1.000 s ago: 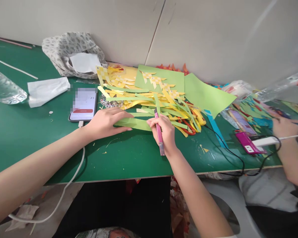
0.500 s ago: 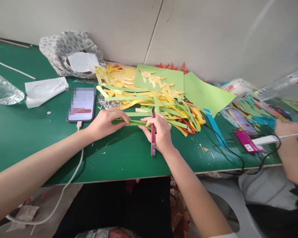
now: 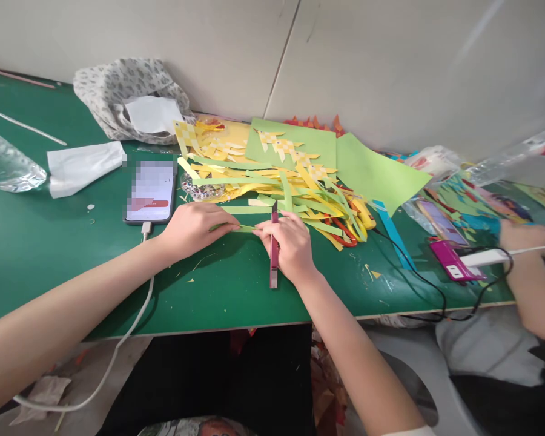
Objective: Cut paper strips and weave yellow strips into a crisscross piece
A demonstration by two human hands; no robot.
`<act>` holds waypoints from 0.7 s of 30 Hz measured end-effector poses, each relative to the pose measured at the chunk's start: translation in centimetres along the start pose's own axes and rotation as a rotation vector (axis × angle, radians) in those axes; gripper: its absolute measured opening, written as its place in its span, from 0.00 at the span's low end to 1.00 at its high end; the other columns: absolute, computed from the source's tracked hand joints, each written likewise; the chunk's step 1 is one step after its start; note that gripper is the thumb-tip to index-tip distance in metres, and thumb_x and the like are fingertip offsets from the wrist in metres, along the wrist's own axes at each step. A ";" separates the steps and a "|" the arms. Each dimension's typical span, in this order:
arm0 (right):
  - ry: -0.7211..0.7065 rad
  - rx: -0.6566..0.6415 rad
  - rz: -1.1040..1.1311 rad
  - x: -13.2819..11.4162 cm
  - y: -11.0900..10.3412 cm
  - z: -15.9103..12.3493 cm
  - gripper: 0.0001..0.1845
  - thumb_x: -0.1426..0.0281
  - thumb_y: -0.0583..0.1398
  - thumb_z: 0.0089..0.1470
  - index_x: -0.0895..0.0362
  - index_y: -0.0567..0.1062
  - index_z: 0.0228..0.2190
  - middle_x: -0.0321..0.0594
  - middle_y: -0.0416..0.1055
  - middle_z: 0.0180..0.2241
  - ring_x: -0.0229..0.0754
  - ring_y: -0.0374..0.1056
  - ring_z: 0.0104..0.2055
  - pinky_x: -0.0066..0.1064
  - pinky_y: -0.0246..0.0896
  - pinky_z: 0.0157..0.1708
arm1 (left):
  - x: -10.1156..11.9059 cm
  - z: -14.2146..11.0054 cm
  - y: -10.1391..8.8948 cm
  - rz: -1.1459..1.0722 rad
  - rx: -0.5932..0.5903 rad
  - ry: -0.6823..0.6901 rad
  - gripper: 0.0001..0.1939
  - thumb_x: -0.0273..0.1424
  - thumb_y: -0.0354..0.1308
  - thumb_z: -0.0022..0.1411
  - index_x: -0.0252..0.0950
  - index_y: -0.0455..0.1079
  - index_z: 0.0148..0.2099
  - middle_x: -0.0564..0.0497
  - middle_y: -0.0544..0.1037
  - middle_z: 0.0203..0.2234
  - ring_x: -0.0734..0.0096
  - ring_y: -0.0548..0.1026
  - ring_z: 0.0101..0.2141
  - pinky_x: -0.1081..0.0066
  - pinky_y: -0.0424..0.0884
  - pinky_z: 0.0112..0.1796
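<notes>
Between my hands a narrow green paper strip (image 3: 246,229) is held low over the green table. My left hand (image 3: 197,229) is closed, its thumb and fingers pinching the strip's left part. My right hand (image 3: 291,245) is closed too: a maroon utility knife (image 3: 274,251) stands across its fingers, dark tip pointing away from me. The fingertips of that same hand pinch the strip's right end. Just beyond lies a heap of yellow and green paper strips (image 3: 254,180). Most of the held strip's left part is hidden by my fingers.
A phone (image 3: 151,191) on a white cable lies left. Woven yellow paper fish (image 3: 295,151) rest on green sheets (image 3: 376,169) near the wall. Red-handled scissors (image 3: 345,233) and a yellow tool (image 3: 362,212) lie right. Another person's hand (image 3: 527,239) is at far right.
My hands have drawn closer together along the strip. My right hand and the knife have shifted slightly left, and my left fingers have closed further over the paper.
</notes>
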State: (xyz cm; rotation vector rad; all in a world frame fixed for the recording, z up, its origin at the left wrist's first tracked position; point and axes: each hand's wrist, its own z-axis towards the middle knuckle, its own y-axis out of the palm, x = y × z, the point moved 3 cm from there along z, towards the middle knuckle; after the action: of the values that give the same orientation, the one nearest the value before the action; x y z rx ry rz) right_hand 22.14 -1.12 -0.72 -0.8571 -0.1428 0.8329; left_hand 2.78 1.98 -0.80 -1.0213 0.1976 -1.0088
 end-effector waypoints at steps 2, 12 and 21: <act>0.038 0.035 -0.034 0.4 -0.2 0.1 0.08 0.74 0.57 0.57 0.51 0.64 0.28 0.33 0.77 0.30 0.40 0.73 0.35 0.42 0.61 0.49 | -0.4 0.0 -0.2 0.060 0.044 -0.004 0.12 0.33 0.52 0.65 0.39 0.77 0.36 0.52 0.82 0.30 0.67 0.78 0.31 0.71 0.71 0.31; 0.059 0.016 -0.053 1.3 -0.4 -0.1 0.13 0.68 0.63 0.51 0.51 0.63 0.34 0.40 0.76 0.39 0.47 0.71 0.42 0.49 0.58 0.52 | -1.5 0.0 -1.2 0.159 0.159 -0.039 0.13 0.35 0.52 0.65 0.39 0.77 0.36 0.51 0.82 0.30 0.66 0.79 0.32 0.70 0.73 0.32; 0.090 0.101 -0.053 1.9 -0.8 -0.2 0.10 0.72 0.61 0.52 0.51 0.63 0.32 0.39 0.76 0.36 0.46 0.72 0.39 0.48 0.60 0.50 | -1.4 0.0 -1.6 0.268 0.144 0.056 0.13 0.34 0.51 0.66 0.42 0.78 0.36 0.53 0.82 0.28 0.68 0.79 0.32 0.70 0.72 0.32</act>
State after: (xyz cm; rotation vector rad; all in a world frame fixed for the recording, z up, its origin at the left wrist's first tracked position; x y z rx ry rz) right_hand 23.97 -0.22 -0.65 -0.7913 -0.0442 0.7441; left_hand 1.05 2.79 0.00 -0.8119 0.2954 -0.7957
